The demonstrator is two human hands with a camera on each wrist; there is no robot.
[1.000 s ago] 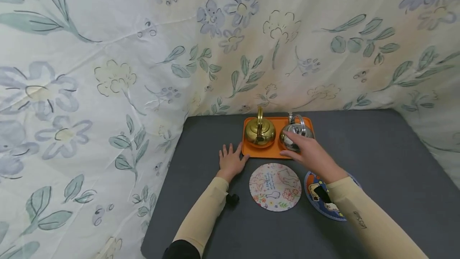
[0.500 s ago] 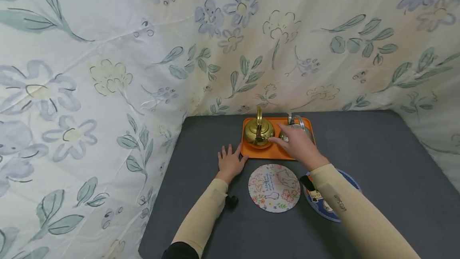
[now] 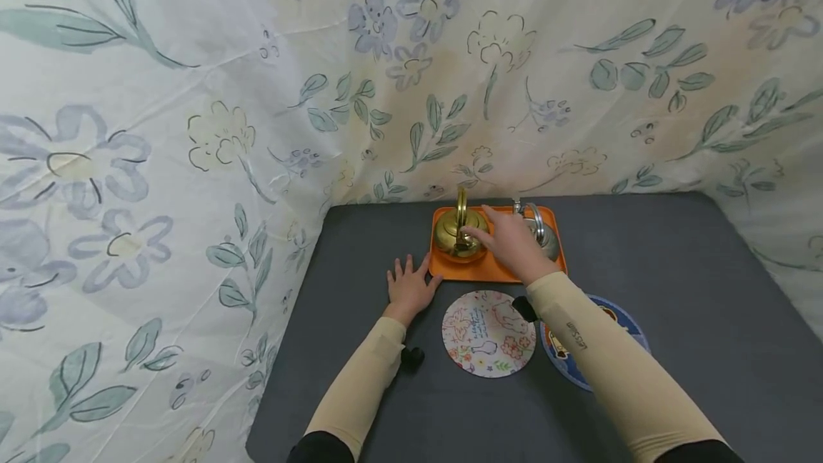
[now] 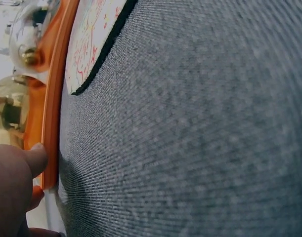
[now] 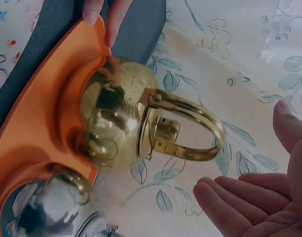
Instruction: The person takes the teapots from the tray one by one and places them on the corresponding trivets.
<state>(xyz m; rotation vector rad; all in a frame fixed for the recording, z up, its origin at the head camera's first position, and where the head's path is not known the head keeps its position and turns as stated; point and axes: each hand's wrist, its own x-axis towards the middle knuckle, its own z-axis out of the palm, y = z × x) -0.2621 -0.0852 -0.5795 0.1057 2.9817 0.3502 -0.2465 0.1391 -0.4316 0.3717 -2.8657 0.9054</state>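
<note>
An orange tray bears a gold kettle and, to its right, a silver kettle. The gold kettle's arched handle stands up over its lid. My right hand hovers between the two kettles, thumb and fingers apart near that handle; the right wrist view shows a gap between hand and handle. In the head view it covers part of the silver kettle. My left hand lies with spread fingers at the tray's left edge, its thumb touching the rim.
A round flowered mat lies in front of the tray. Right of it is a blue round mat, partly under my right sleeve. Flowered cloth hangs behind and left of the dark grey table.
My right hand has moved left from the silver kettle towards the gold kettle's handle. My left hand keeps its place at the tray, and the kettles stand where they were.
</note>
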